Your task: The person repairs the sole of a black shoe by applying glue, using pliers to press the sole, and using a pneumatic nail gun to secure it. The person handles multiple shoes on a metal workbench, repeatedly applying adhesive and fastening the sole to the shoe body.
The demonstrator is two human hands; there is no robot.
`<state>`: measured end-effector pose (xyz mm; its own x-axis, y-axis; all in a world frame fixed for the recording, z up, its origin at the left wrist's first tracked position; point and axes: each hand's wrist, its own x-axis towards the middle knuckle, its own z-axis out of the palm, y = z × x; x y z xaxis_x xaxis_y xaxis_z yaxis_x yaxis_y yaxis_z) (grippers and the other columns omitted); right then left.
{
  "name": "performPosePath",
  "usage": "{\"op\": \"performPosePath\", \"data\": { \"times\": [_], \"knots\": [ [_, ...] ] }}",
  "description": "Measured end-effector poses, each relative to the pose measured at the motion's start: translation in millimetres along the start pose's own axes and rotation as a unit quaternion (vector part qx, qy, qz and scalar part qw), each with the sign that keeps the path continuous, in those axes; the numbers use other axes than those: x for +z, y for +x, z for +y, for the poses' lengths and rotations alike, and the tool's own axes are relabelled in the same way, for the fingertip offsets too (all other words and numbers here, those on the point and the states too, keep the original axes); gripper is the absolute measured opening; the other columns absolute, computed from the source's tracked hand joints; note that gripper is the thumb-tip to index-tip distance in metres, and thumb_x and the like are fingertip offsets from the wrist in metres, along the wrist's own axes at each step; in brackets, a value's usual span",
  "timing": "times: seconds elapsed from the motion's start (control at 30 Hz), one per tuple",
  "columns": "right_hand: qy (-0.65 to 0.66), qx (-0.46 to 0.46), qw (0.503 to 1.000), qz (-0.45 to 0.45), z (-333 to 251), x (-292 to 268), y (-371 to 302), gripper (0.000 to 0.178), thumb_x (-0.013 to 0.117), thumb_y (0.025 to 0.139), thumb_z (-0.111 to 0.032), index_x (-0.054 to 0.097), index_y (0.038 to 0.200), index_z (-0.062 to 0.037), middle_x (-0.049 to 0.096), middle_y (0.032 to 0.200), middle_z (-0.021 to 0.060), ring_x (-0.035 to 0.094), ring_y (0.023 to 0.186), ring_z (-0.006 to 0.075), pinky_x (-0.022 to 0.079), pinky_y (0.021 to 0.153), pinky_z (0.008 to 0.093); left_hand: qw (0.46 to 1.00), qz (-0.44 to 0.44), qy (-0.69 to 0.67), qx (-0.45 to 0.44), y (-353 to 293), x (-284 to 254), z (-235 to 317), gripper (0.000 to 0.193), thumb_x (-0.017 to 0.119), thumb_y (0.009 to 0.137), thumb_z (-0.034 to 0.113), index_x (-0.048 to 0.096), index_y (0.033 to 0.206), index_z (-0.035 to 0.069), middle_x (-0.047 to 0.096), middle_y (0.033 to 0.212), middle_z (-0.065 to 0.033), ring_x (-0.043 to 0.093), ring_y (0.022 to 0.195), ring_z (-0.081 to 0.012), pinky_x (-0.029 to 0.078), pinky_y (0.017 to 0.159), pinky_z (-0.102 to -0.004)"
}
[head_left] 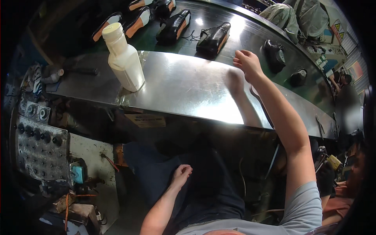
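Note:
My right hand (248,63) reaches over the far edge of the steel worktop (176,86), its fingers loosely bent and apart, with nothing visible in them. Just left of it, on the dark green conveyor belt (250,47), sits a black leather shoe (213,39) with a tan sole edge and loose laces. Another black shoe (275,55) lies to its right, apart from the hand. Down by my lap, my left hand (182,174) rests against my dark trousers (156,168), fingers curled in and nothing seen in them.
A tall whitish plastic bottle (127,64) stands on the worktop's left part, near a dark-handled tool (80,71). More black shoes (174,26) line the belt. A worn control panel (41,145) is at left. Another person (342,80) is at the far right.

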<state>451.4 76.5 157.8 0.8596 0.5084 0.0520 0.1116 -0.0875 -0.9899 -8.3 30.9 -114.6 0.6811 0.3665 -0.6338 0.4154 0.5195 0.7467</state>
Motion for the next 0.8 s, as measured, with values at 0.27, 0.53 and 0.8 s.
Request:
{"op": "performPosePath", "data": {
  "times": [0.27,0.53,0.8],
  "knots": [
    [-0.148,0.13,0.98,0.0,0,94,70,0.106,0.083,0.073,-0.05,0.03,0.143,0.0084,0.056,0.129,0.0209,0.061,0.113,0.0286,0.051,0.096,0.0426,1.0,0.001,0.019,-0.001,19,-4,-21,0.031,0.065,0.098,0.026,0.062,0.118,0.003,0.07,0.105,-0.0066,0.066,0.092,-0.0141,0.053,0.081,-0.0294],
    [-0.352,0.112,0.926,0.084,-22,104,56,0.101,0.078,0.073,-0.032,0.02,0.154,-0.0142,0.042,0.141,0.0254,0.041,0.135,0.04,0.039,0.11,0.0461,0.999,0.018,-0.019,-0.018,25,-3,-8,0.025,0.064,0.097,0.023,0.064,0.113,0.004,0.07,0.096,-0.0041,0.065,0.087,-0.0122,0.051,0.076,-0.0285],
    [-0.593,-0.288,0.747,0.086,-16,11,16,0.087,0.07,0.07,-0.008,0.032,0.148,-0.0169,0.045,0.131,0.0224,0.043,0.125,0.0402,0.04,0.098,0.0518,0.999,0.004,0.047,-0.005,31,6,-8,0.025,0.064,0.097,0.023,0.064,0.115,0.005,0.069,0.101,-0.0051,0.064,0.09,-0.0131,0.052,0.077,-0.0289]
  ]
}}
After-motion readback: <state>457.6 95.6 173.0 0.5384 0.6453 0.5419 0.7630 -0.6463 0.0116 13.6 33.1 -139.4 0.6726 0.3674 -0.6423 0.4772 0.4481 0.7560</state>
